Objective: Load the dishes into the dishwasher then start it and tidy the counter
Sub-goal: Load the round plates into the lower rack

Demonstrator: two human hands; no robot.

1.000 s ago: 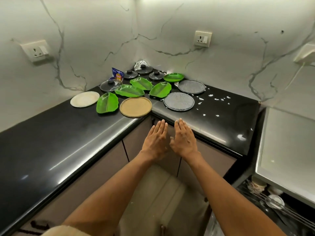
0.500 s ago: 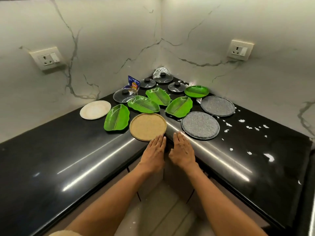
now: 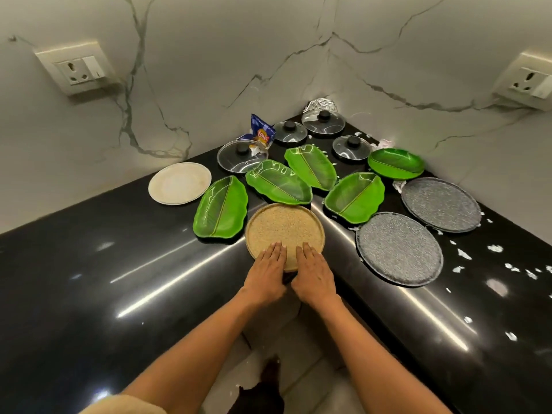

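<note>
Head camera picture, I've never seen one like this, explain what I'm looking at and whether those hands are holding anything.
There is no machine: a person wears a wide-angle camera on the head, looking down at their own arms. The left hand and right hand lie flat, fingers straight, on the near edge of a round tan plate; nothing is gripped. The plate sits at the corner of a black counter. Around it lie five green leaf-shaped dishes, two grey speckled plates, a white plate, four glass lids, a chip bag, crumpled foil and white scraps.
</note>
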